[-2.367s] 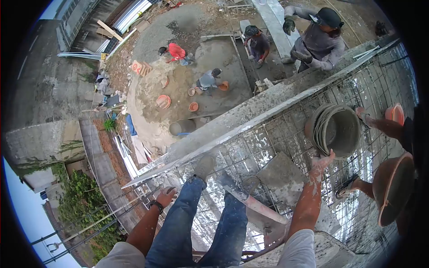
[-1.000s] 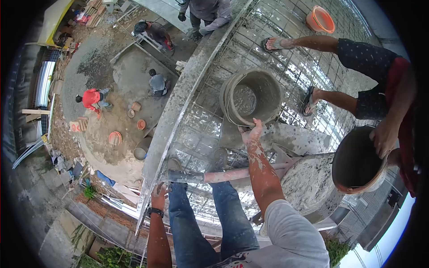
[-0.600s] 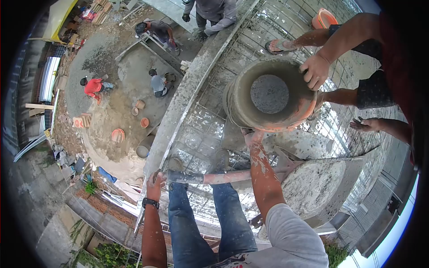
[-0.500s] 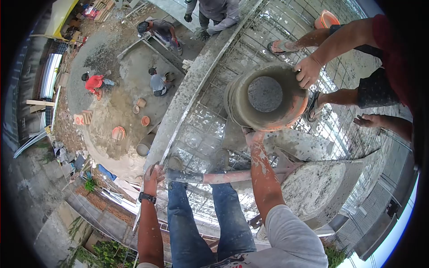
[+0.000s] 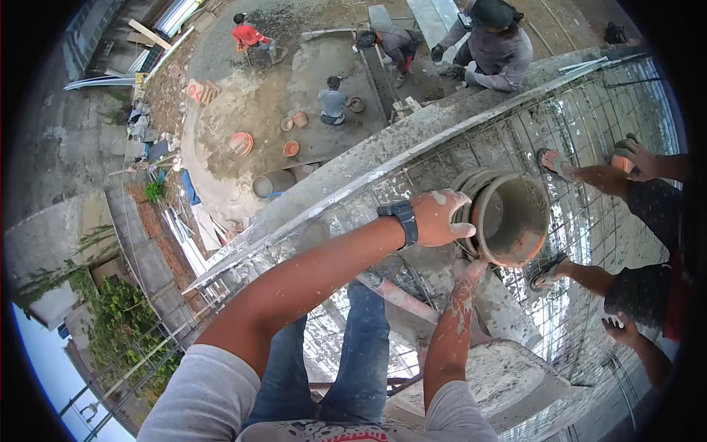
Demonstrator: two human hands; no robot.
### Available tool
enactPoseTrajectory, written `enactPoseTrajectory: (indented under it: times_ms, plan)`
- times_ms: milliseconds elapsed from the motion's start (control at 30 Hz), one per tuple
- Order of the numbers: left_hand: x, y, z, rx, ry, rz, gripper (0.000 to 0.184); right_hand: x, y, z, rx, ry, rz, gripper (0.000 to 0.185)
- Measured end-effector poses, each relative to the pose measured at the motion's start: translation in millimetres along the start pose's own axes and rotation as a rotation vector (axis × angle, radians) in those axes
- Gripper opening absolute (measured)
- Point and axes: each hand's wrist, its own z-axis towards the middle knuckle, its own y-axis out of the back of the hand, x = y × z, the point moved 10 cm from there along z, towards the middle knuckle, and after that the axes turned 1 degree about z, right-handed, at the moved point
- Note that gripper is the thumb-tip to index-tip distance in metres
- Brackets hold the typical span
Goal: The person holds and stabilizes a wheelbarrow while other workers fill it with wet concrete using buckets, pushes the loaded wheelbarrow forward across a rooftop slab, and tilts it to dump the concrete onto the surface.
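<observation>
Both my hands are on a stack of nested, cement-coated buckets (image 5: 532, 221), tilted so that the orange-edged mouth of the front one faces away from me to the right. My left hand (image 5: 442, 217), with a dark watch at the wrist, grips the rims on the near side. Below it, my cement-splashed right hand (image 5: 470, 274) holds the lower edge; its fingers are partly hidden. A pinkish pole (image 5: 405, 300) slants beneath my arms, touched by neither hand as far as I can see. Wet-looking concrete (image 5: 479, 387) lies in a rounded form by my right forearm.
Steel mesh (image 5: 589, 140) spreads underfoot, beside a concrete ledge (image 5: 383, 162) above a lower yard. A co-worker's hand (image 5: 637, 158) is by an orange container at right; another hand (image 5: 624, 330) is open. Someone in grey (image 5: 501, 55) crouches at the ledge. Several people and buckets are below.
My left hand has let go of the pole and moved up onto the buckets. The co-worker's hand has left the bucket rim. My view has turned, and the stack now tilts to the right.
</observation>
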Motion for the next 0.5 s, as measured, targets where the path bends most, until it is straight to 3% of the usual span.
enactPoseTrajectory:
  times_ms: [33,67,200,233,300,500]
  plan:
    - [-25,4,-14,0.042,-0.059,-0.190,0.071,1,3,-1,0.047,-0.021,-0.148,0.049]
    - [-42,8,-37,0.092,-0.067,-0.366,0.069,-3,-47,-29,0.314,-0.168,0.045,0.046]
    - [-63,55,-140,-0.200,-0.171,-0.741,0.052,0,-23,-46,0.196,-0.219,-0.047,0.042]
    - [-53,57,-170,-0.265,-0.124,-0.850,0.049,1,-26,-49,0.168,-0.227,-0.073,0.041]
    - [-25,65,-226,-0.345,0.021,-0.959,0.045,22,-43,-85,-0.089,-0.122,-0.178,0.030]
    - [104,57,-392,-0.662,0.478,-1.033,0.040,12,-150,-155,0.030,-0.247,-0.251,0.027]
